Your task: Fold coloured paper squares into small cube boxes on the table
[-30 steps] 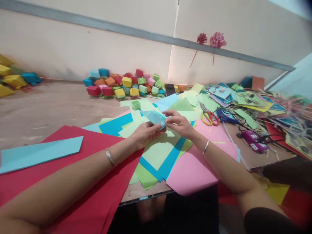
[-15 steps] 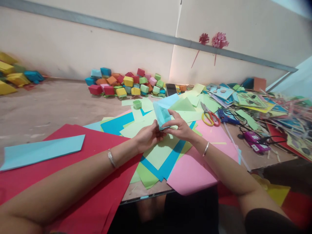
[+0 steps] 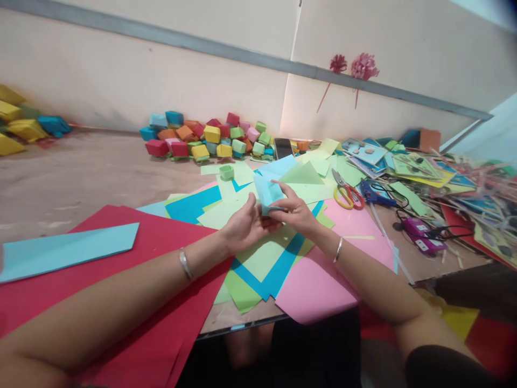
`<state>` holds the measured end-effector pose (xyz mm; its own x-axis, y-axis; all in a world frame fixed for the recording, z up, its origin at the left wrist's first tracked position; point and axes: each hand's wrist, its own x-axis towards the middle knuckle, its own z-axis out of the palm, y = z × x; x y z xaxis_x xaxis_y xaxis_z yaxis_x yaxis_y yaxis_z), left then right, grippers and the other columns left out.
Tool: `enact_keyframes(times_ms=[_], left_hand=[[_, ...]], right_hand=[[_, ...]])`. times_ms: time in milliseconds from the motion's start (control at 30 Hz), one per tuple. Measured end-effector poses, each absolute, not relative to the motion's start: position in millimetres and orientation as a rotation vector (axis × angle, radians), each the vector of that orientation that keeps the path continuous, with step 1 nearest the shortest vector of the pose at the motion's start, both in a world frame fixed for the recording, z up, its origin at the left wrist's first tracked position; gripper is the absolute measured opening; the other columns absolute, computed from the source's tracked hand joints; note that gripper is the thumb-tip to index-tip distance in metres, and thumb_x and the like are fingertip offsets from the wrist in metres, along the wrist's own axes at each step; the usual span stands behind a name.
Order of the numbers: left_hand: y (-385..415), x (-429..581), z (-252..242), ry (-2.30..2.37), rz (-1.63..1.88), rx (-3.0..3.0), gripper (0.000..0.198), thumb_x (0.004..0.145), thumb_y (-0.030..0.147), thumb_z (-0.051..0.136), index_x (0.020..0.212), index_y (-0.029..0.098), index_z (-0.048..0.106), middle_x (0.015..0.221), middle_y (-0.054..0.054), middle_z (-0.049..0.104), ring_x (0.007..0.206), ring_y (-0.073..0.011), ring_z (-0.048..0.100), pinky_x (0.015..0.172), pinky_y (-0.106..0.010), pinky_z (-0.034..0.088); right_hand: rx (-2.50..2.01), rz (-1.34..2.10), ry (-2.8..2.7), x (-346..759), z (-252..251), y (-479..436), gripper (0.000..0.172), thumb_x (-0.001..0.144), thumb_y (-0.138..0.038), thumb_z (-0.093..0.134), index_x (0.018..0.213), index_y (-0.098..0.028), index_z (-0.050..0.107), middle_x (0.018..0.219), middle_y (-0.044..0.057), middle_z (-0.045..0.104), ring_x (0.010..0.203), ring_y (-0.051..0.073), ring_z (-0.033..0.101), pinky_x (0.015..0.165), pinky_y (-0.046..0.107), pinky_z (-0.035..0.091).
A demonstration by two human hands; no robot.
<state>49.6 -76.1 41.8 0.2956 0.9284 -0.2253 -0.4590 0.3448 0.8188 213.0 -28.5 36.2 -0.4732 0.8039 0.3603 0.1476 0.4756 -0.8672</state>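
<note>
A light blue folded paper piece (image 3: 269, 193) is held above the layered sheets in the middle of the table. My right hand (image 3: 297, 211) grips its right and lower edge between thumb and fingers. Close by on the left, my left hand (image 3: 246, 223) is open, palm up, with the thumb raised off the paper. Its fingertips reach under the piece's lower edge; whether they touch it I cannot tell. Below lie pale green sheets (image 3: 258, 256) and blue sheets (image 3: 288, 264). A small green paper box (image 3: 226, 172) stands just beyond.
Scissors (image 3: 347, 191), a blue glue gun (image 3: 377, 194) and a purple power socket (image 3: 422, 234) lie to the right, before a heap of cards and sticks. Red sheets (image 3: 161, 231) carry a light blue strip (image 3: 72, 248) on the left. Small coloured paper boxes (image 3: 212, 134) line the wall.
My left thumb has come off the paper and the hand has opened. The light blue piece has turned slightly in my right hand, its folds now closer together.
</note>
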Motion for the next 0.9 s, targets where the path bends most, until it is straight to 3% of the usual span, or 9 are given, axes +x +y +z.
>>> enact_keyframes(times_ms=[167, 333, 433, 533, 600, 700, 767, 900], left_hand=[[-75.3, 41.9, 30.1, 1.185, 1.414, 1.03, 0.042, 0.067, 0.039, 0.082, 0.092, 0.021, 0.055, 0.09, -0.001, 0.062, 0.071, -0.0145, 0.065, 0.062, -0.028, 0.057], [-74.2, 34.0, 32.6, 1.235, 1.557, 1.621, 0.026, 0.068, 0.039, 0.079, 0.072, 0.02, 0.061, 0.078, 0.0, 0.062, 0.067, -0.0134, 0.06, 0.062, -0.027, 0.054], [-74.1, 33.1, 33.6, 1.245, 1.535, 1.659, 0.024, 0.069, 0.037, 0.079, 0.076, 0.02, 0.063, 0.072, 0.0, 0.065, 0.063, -0.0137, 0.061, 0.063, -0.028, 0.054], [-73.7, 33.6, 30.5, 1.247, 1.53, 1.626, 0.025, 0.069, 0.035, 0.08, 0.081, 0.02, 0.064, 0.067, 0.002, 0.066, 0.06, -0.0134, 0.06, 0.064, -0.028, 0.054], [-73.3, 34.2, 27.5, 1.215, 1.529, 1.63, 0.025, 0.069, 0.036, 0.08, 0.082, 0.02, 0.064, 0.067, 0.002, 0.066, 0.06, -0.0135, 0.06, 0.064, -0.028, 0.053], [-72.5, 34.8, 24.1, 1.193, 1.54, 1.641, 0.024, 0.071, 0.035, 0.079, 0.081, 0.021, 0.063, 0.067, 0.002, 0.065, 0.06, -0.0129, 0.059, 0.062, -0.027, 0.052], [-71.8, 34.6, 23.0, 1.207, 1.554, 1.66, 0.024, 0.071, 0.034, 0.079, 0.081, 0.021, 0.062, 0.065, 0.003, 0.062, 0.059, -0.0125, 0.058, 0.06, -0.026, 0.05], [-70.9, 33.6, 23.5, 1.242, 1.562, 1.686, 0.025, 0.07, 0.035, 0.079, 0.084, 0.021, 0.064, 0.065, 0.003, 0.059, 0.058, -0.013, 0.056, 0.058, -0.026, 0.048]], right_hand=[[-0.888, 1.189, -1.656, 214.8, 37.8, -25.8, 0.032, 0.069, -0.05, 0.082, 0.08, -0.021, 0.074, 0.147, 0.009, 0.048, 0.14, 0.029, 0.043, 0.101, 0.038, 0.048], [-0.891, 1.241, -1.601, 211.5, 35.8, -28.4, 0.029, 0.065, -0.045, 0.084, 0.079, -0.022, 0.073, 0.14, 0.008, 0.054, 0.136, 0.029, 0.047, 0.096, 0.038, 0.051], [-0.876, 1.278, -1.608, 209.8, 34.7, -29.4, 0.028, 0.064, -0.044, 0.084, 0.078, -0.021, 0.074, 0.141, 0.008, 0.053, 0.131, 0.028, 0.051, 0.094, 0.038, 0.052], [-0.905, 1.277, -1.63, 210.2, 33.8, -28.1, 0.028, 0.063, -0.043, 0.084, 0.078, -0.022, 0.075, 0.14, 0.008, 0.054, 0.136, 0.03, 0.046, 0.092, 0.038, 0.052], [-0.922, 1.299, -1.632, 210.9, 32.1, -26.8, 0.027, 0.062, -0.042, 0.085, 0.077, -0.022, 0.074, 0.129, 0.008, 0.061, 0.136, 0.03, 0.045, 0.094, 0.038, 0.051], [-0.906, 1.525, -1.51, 211.2, 28.9, -26.3, 0.029, 0.062, -0.041, 0.086, 0.079, -0.023, 0.072, 0.096, 0.003, 0.069, 0.107, 0.024, 0.064, 0.091, 0.038, 0.053], [-0.849, 1.693, -1.362, 210.8, 28.3, -27.4, 0.032, 0.06, -0.04, 0.088, 0.08, -0.023, 0.07, 0.083, -0.001, 0.068, 0.084, 0.017, 0.066, 0.087, 0.037, 0.055], [-0.795, 1.795, -1.19, 209.3, 31.5, -30.9, 0.037, 0.053, -0.037, 0.093, 0.079, -0.022, 0.071, 0.083, 0.0, 0.072, 0.08, 0.016, 0.067, 0.084, 0.035, 0.057]])
